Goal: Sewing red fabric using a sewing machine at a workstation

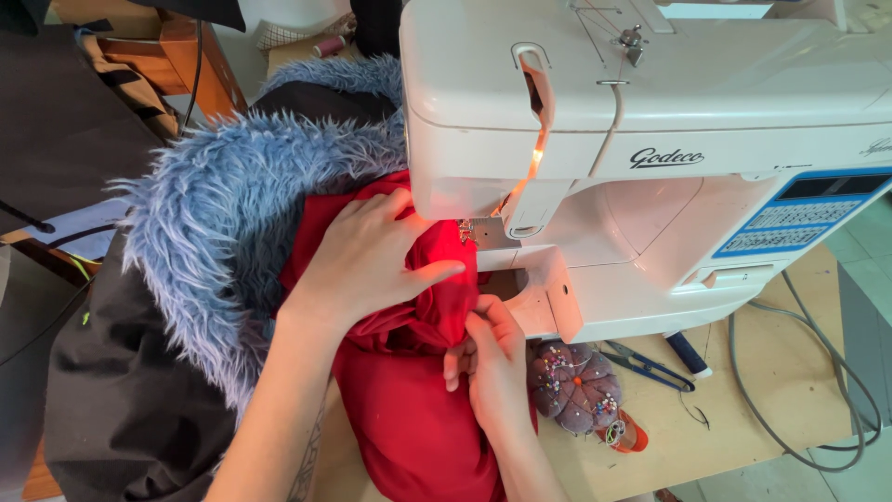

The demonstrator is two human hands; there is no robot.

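Note:
A white sewing machine (650,139) stands on a wooden table (790,381), its lamp lit over the needle area (467,231). Red fabric (418,418) runs under the machine's head and hangs toward me. My left hand (367,256) lies flat on the red fabric just left of the needle, fingers spread. My right hand (488,363) pinches a fold of the same fabric at the front of the machine bed. Shaggy blue fur fabric (223,232) is bunched to the left, joined to the red cloth.
A purple pincushion (576,386) stuck with coloured pins sits by the machine's base, with small thread snips (650,365) and a dark thread spool (689,353) beside it. Grey cables (808,437) loop at the right. Dark cloth (121,390) hangs at the left.

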